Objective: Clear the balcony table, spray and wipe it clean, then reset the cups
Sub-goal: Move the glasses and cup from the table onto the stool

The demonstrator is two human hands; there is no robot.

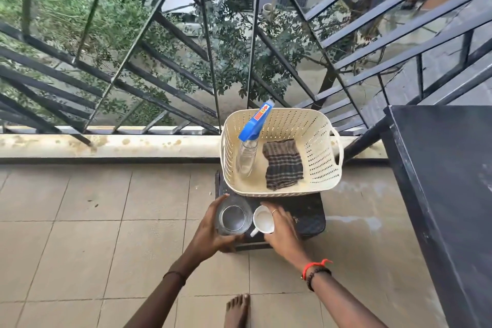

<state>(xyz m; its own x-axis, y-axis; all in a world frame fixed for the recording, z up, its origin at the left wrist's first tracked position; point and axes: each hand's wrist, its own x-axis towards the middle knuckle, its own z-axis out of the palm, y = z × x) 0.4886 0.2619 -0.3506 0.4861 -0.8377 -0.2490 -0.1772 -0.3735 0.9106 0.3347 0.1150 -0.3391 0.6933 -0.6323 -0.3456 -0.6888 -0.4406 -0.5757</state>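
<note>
Past our foot (237,309), our left hand (210,231) is gripping the probably slippery, fragile glass (233,218) round its wall; right hand (282,230), the cup (263,220).

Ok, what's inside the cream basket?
The basket holds a spray bottle with a blue trigger, leaning against the wall, and a folded striped cloth lying on the bottom. Anything under the cloth is covered and cannot be seen.

The cream basket (319,141) is crowding the back of the low dark stand (306,216), the glass (234,218) and white cup (263,220) are filling its front, the black desk (452,168) is walling off the right, and tiled floor (93,208) is lying open leftward.
</note>
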